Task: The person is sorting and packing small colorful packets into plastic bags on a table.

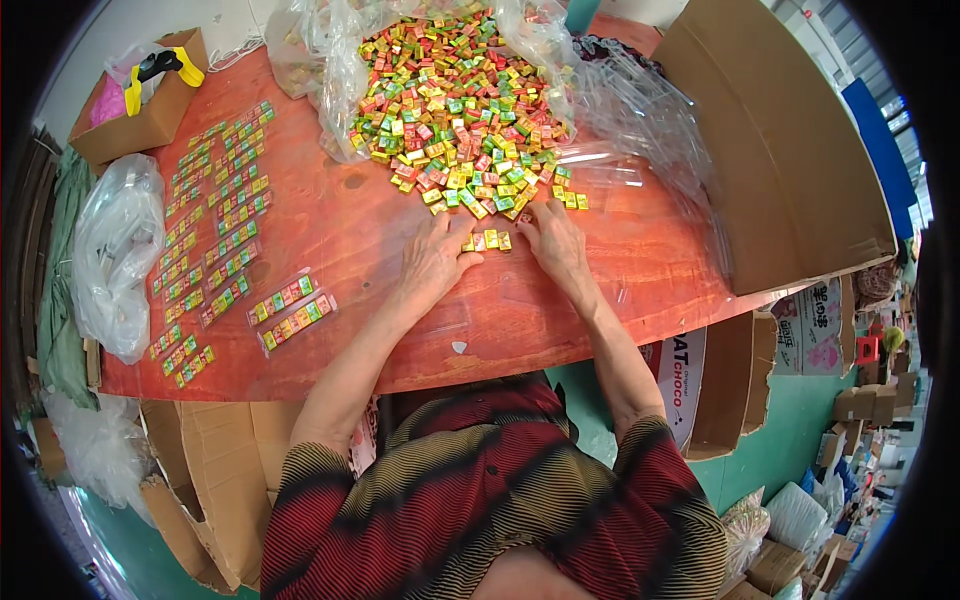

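Note:
A short row of small yellow printed boxes (490, 240) lies on the red table just in front of a big heap of such boxes (460, 110) in red, yellow and green. My left hand (432, 258) grips the row's left end between thumb and fingers. Beyond the row's right end, my right hand (558, 248) is closed at the heap's near edge, its fingertips on a small reddish box (526, 217). Part of that box is hidden by the fingers. Two clear strip packs (295, 318) filled with boxes lie left of my left forearm.
Many filled strips (235, 210) lie in columns on the table's left (400, 350). A clear plastic bag (118, 255) and a small carton (140, 120) stand beyond them. Clear empty trays (605, 165) and a large cardboard box (770, 150) are at right. Plastic sheeting surrounds the heap.

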A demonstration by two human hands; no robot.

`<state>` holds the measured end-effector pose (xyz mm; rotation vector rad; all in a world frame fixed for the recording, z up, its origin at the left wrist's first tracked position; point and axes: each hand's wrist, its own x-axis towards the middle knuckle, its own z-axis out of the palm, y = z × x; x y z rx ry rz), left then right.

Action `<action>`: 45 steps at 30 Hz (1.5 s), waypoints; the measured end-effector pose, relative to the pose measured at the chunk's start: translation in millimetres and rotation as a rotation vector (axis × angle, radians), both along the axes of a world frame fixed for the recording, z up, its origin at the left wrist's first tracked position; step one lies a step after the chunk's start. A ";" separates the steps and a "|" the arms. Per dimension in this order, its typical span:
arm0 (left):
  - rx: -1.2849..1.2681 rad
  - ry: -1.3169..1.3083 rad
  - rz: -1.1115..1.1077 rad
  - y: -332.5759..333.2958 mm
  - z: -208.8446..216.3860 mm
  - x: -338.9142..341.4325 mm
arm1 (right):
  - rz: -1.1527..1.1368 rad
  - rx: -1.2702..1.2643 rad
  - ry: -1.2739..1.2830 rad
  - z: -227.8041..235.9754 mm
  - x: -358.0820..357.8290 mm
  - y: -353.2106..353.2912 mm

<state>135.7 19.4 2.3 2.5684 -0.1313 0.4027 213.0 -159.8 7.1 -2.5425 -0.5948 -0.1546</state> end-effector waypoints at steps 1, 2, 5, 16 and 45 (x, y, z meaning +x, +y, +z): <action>-0.026 0.010 -0.009 0.9 0.9 0.0 | -0.002 0.000 0.000 -0.6 1.1 -1.2; -0.025 0.011 -0.005 3.1 0.6 -0.9 | 0.017 -0.025 0.007 -1.3 1.4 -1.4; -0.076 0.055 -0.015 10.2 0.3 -1.6 | 0.082 -0.050 -0.008 -2.4 1.1 -7.5; -0.139 0.097 -0.056 18.0 3.7 -5.7 | 0.269 -0.005 -0.049 10.2 -23.0 5.6; -0.199 0.174 0.011 32.3 1.0 -21.5 | 0.095 0.134 0.034 15.6 13.5 45.4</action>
